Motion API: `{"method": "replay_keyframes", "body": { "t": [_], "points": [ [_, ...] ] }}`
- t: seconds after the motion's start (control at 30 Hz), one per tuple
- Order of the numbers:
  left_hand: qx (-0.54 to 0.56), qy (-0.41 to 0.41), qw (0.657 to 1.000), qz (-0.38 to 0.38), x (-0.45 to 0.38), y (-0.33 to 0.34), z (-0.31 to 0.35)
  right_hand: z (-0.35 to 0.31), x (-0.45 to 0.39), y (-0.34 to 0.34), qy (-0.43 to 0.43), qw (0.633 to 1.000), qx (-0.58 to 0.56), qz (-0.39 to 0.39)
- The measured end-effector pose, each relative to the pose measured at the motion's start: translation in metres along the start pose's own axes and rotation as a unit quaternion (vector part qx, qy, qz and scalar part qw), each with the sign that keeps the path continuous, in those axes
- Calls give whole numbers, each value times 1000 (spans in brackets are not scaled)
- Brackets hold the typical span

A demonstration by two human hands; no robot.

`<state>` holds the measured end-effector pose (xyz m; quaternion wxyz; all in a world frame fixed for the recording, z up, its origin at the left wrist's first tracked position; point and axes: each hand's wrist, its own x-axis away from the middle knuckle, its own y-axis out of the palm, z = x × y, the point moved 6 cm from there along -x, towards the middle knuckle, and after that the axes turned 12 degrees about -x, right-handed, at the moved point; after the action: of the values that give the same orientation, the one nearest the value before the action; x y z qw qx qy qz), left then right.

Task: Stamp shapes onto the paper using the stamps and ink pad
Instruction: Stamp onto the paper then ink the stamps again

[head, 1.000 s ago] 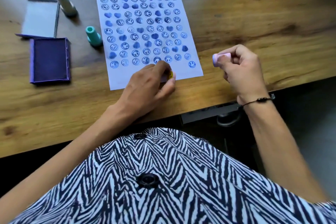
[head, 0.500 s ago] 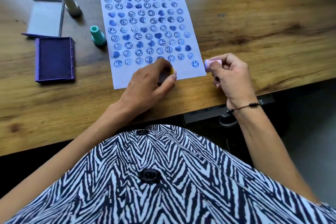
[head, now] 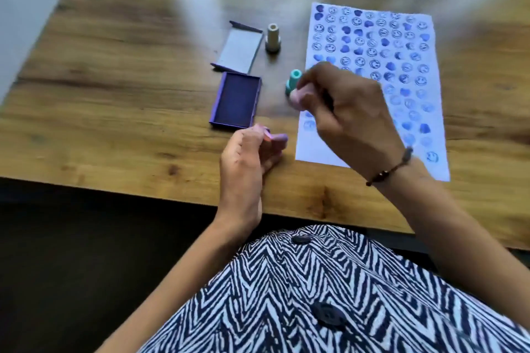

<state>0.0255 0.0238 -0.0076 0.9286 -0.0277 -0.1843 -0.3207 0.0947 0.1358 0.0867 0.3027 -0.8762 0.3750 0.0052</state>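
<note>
Just right of the open purple rectangular ink pad point(head: 235, 100), the right hand point(head: 348, 112) pinches a pale pink stamp point(head: 295, 98), seemingly for re-inking, so next press it squarely into the pad; the left hand point(head: 246, 157) looks loosely curled, contents unclear, beside the nearly filled white paper sheet point(head: 372, 71)

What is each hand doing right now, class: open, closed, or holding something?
Left hand: closed by the ink pad; what it holds cannot be told.
Right hand: closed on a pink stamp, near the teal stamp.
</note>
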Motion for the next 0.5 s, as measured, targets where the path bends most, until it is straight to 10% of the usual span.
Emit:
{"method": "replay_keyframes", "body": {
  "t": [0.23,0.5],
  "points": [
    [155,-59,981,102,6,-42,-3,9,-40,124,-112,942,223,-222],
    [170,-40,978,114,-3,-41,-4,11,-53,111,-143,946,203,-208]
  ]
}}
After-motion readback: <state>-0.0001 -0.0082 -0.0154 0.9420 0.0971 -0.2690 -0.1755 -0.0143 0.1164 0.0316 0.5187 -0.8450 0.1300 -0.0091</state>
